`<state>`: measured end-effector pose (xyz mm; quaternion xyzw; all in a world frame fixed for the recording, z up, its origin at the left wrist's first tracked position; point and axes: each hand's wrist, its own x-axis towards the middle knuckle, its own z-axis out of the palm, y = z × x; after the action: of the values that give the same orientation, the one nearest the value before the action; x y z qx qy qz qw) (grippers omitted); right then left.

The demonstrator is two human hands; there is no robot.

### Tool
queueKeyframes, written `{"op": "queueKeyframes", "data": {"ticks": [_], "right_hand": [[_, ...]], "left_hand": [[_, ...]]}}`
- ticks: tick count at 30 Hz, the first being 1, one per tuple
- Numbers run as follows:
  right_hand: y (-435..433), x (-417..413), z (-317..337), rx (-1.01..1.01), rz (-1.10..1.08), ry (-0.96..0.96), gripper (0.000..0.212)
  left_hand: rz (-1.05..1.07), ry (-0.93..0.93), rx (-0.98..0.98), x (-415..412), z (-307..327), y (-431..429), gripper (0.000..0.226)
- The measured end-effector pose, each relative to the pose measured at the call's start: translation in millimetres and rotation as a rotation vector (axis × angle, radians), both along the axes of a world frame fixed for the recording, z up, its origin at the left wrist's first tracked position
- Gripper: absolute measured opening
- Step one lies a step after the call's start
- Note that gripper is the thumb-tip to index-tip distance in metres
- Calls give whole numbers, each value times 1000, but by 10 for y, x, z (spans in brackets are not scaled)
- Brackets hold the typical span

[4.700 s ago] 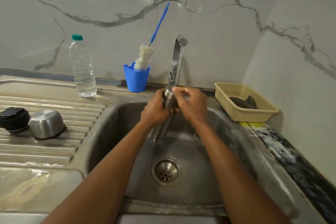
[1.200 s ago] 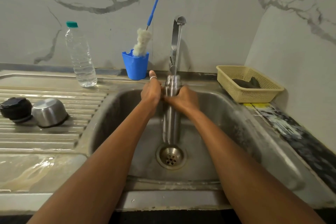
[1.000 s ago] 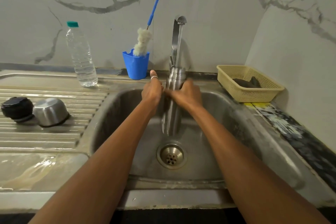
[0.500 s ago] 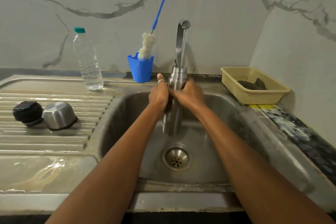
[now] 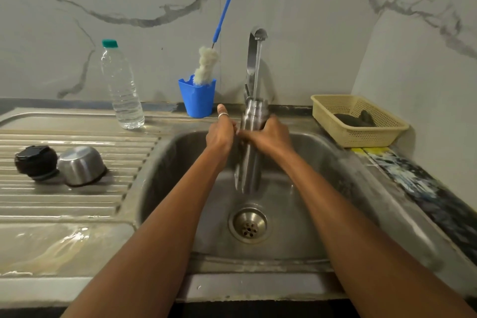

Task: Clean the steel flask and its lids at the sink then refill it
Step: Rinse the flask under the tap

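1. Two bare hands hold the steel flask (image 5: 249, 160) upright over the sink basin (image 5: 320, 162), its open mouth directly under the tap (image 5: 254, 54), with a stream of water running down into it.
2. The left hand (image 5: 220, 134) presses against the flask's left side with its thumb raised; a ring shows on the thumb. Its other fingers are hidden behind the flask, so their grip cannot be told.
3. The right hand (image 5: 269, 136) is wrapped around the flask's upper body, fingers closed on it.
4. The flask's bottom hangs above the drain (image 5: 249, 224), not touching it.
5. On the ribbed draining board (image 5: 77, 204) to the left lie the black lid (image 5: 36, 162) and the steel cap (image 5: 81, 165), touching each other.
6. Behind them stands a clear water bottle (image 5: 122, 87) with a green cap.
7. A blue cup (image 5: 197, 98) against the wall holds a bottle brush (image 5: 206, 64) with a blue handle.
8. A cream plastic basket (image 5: 361, 134) sits right of the sink, with something dark inside.
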<state>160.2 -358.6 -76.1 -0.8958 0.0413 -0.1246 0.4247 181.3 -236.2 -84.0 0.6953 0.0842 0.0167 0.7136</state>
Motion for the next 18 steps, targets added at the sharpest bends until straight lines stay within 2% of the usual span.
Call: {"op": "queueKeyframes", "data": {"ticks": [2,3,6,8,10,12,15,18], "right_hand": [[11,-53,-91,-39,70,115,35],[25,-80,-89,-32,74,110,35],[85,-40,46,72,-11,-20,61],[92,-68,59,78,40,12,42],[84,-128,1,110,110,100,21],[49,-130,22,236,65,114,22],[11,-143,94,589,-46,196,31],[19,-253,106,866,-14,347,29]], "left_hand": [[-15,7,-30,-20,-35,-20,79],[-25,15,-20,-39,-26,-16,80],[-44,-7,26,-64,38,1,60],[-81,-14,16,-113,68,-15,41],[-126,-54,46,-178,82,3,35],[-247,-168,184,-204,117,75,40],[-438,-285,465,-280,124,172,45],[-544,-303,792,-327,42,198,77]]}}
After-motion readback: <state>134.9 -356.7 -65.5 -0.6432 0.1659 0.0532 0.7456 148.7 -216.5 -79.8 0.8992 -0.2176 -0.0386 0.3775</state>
